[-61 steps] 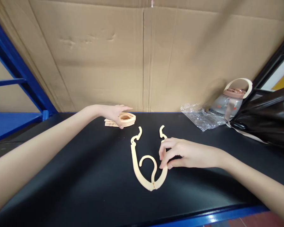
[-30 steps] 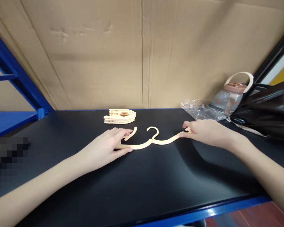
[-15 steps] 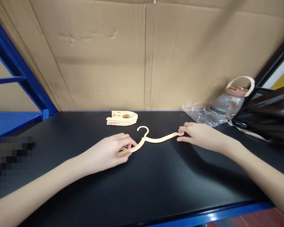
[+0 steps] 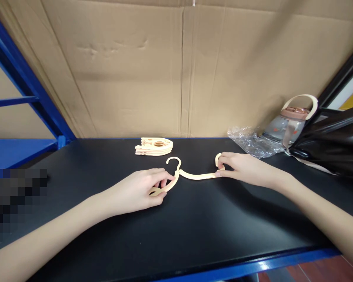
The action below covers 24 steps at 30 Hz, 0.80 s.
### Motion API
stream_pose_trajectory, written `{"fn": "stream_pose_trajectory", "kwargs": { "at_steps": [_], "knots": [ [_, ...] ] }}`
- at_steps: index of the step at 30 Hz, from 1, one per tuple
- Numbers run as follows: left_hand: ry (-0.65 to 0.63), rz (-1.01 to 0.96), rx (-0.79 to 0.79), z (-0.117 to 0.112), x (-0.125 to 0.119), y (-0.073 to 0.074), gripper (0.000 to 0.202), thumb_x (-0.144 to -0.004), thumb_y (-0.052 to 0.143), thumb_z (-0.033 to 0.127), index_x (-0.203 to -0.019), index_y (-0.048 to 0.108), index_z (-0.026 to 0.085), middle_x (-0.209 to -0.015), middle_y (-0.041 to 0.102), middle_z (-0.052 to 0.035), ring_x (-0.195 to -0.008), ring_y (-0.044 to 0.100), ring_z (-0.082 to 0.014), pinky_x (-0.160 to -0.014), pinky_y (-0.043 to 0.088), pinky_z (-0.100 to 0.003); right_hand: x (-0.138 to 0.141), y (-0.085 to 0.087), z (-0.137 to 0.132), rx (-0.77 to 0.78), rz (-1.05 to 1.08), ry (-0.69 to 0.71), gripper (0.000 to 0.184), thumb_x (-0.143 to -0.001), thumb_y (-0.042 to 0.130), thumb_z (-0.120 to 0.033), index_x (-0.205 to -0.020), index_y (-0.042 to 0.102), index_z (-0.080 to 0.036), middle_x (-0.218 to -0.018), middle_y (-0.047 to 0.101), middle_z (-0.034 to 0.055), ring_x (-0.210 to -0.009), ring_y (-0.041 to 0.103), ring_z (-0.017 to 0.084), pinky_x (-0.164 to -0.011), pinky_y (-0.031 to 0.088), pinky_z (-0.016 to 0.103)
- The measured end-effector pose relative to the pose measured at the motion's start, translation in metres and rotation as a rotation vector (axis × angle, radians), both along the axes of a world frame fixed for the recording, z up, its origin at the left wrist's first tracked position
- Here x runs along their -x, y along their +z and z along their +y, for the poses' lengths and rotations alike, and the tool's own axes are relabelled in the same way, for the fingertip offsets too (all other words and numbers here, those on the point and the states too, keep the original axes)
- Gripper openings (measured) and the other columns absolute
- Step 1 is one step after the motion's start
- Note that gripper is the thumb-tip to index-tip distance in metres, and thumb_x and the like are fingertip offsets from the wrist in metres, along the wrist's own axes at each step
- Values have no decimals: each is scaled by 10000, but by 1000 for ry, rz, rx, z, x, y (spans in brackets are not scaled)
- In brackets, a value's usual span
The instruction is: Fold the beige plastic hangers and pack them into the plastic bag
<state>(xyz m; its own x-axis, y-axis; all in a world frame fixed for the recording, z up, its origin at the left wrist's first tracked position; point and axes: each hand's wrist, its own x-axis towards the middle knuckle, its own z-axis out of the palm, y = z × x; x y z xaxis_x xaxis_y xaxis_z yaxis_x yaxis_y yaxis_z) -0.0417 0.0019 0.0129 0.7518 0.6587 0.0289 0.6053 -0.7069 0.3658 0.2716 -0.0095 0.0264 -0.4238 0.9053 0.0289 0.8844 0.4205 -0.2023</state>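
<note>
A cream folding clothes hanger [image 4: 195,176] lies across the black tabletop, its hook [image 4: 176,159] pointing away from me and curving left. My left hand [image 4: 144,189] is closed on the hanger's left arm, thumb below and fingers above. At the right arm's outer end my right hand [image 4: 238,166] pinches the piece, and a curved end section stands up beside the fingertips, bent back from the rest of the arm. Behind the hook rests a stack of several folded cream hangers [image 4: 154,147], untouched by either hand.
Crumpled clear plastic wrap [image 4: 254,143] and a clear bottle with a pinkish lid and cream handle [image 4: 291,117] stand at the back right, beside a black shiny bag [image 4: 335,141]. Cardboard [image 4: 129,70] walls the back. A blue metal frame [image 4: 44,105] rises at left.
My right hand has turned the right end of the hanger, so its curved tip now stands up and back. The hook leans further left. My left hand keeps its hold.
</note>
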Motion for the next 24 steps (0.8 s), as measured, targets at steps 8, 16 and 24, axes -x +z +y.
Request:
{"fn": "stream_pose_trajectory", "kwargs": {
  "at_steps": [8, 16, 24],
  "knots": [
    [-43, 7, -20, -1, -1, 3, 361, -790, 527, 158, -1130, 588, 263, -851, 542, 43, -705, 525, -103, -659, 404, -206, 14, -4, -4, 28, 88, 161, 313, -857, 576, -485, -1043, 550, -233, -948, 621, 16, -823, 578, 193, -705, 425, 303],
    [-148, 27, -105, -2, 1, 5, 416, -772, 492, 84, -1119, 618, 275, -895, 561, 11, -827, 546, -145, -722, 417, -221, 22, -9, -10, -33, 100, 313, 345, -945, 397, -171, -1269, 506, -219, -990, 629, 52, -924, 585, 183, -820, 460, 326],
    [-279, -5, -137, -11, -4, 10, 535, -775, 471, 10, -1212, 583, 298, -977, 648, 8, -891, 526, -171, -841, 419, -270, 24, -20, -4, -238, 104, 213, 186, -904, 513, -180, -1070, 576, -235, -980, 629, 27, -873, 591, 172, -748, 469, 297]
  ]
}}
